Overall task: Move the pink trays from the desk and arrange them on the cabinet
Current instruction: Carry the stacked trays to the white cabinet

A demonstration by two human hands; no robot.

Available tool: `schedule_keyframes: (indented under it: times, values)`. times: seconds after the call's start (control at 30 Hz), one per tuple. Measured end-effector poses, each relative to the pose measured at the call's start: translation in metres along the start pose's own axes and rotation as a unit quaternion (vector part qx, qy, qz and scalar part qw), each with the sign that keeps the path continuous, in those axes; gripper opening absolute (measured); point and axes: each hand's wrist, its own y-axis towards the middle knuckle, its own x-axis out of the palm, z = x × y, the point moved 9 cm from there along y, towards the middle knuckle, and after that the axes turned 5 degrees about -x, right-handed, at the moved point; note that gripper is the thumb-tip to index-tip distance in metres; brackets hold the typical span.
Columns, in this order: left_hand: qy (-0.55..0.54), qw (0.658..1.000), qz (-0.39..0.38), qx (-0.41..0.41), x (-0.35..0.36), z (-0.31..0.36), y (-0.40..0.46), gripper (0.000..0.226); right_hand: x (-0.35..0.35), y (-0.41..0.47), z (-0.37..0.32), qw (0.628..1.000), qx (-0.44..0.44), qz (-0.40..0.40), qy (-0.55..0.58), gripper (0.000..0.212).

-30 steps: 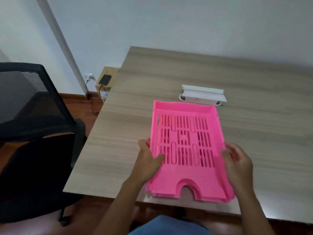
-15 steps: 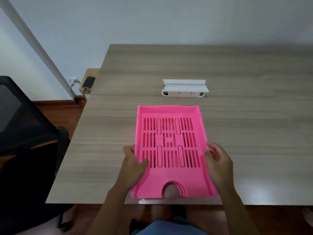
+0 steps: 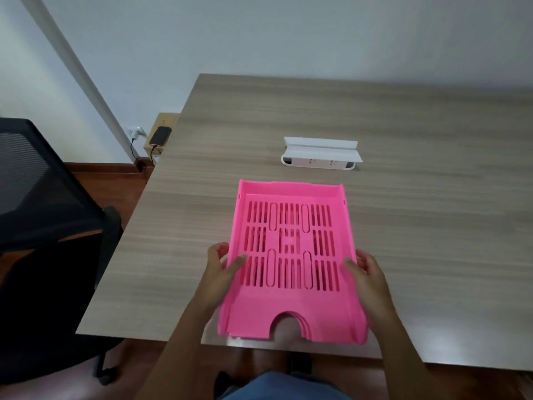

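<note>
A stack of pink slotted trays lies on the wooden desk, near its front edge, with the notched end toward me. My left hand grips the left wall, thumb inside on the slotted floor and fingers outside. On the opposite wall sits my right hand, held the same way. Layered edges at the notch show more than one tray nested together. No cabinet is in view.
A white power strip box sits on the desk behind the trays. A black mesh office chair stands at the left. A phone charges on a small cardboard box by the wall socket.
The view has shifted slightly, so the trays sit a little further right in frame. Both hands keep the same hold on the tray walls; the stack stays on the desk.
</note>
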Motion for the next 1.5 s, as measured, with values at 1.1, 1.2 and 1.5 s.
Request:
schedule_keyframes:
  times: [1.1, 1.2, 1.5]
  values:
    - [-0.304, 0.948, 0.094, -0.009, -0.085, -0.115, -0.101, 0.075, 0.175, -0.019, 0.016, 0.891, 0.131, -0.430, 0.058, 0.068]
    - [-0.352, 0.924, 0.147, -0.018, -0.134, -0.149, -0.146, 0.074, 0.226, -0.066, 0.023, 0.871, 0.122, -0.475, 0.016, 0.075]
    - [-0.429, 0.823, 0.371, 0.010, -0.267, -0.241, -0.330, 0.064, 0.403, -0.245, 0.044, 0.766, 0.111, -0.628, -0.080, 0.097]
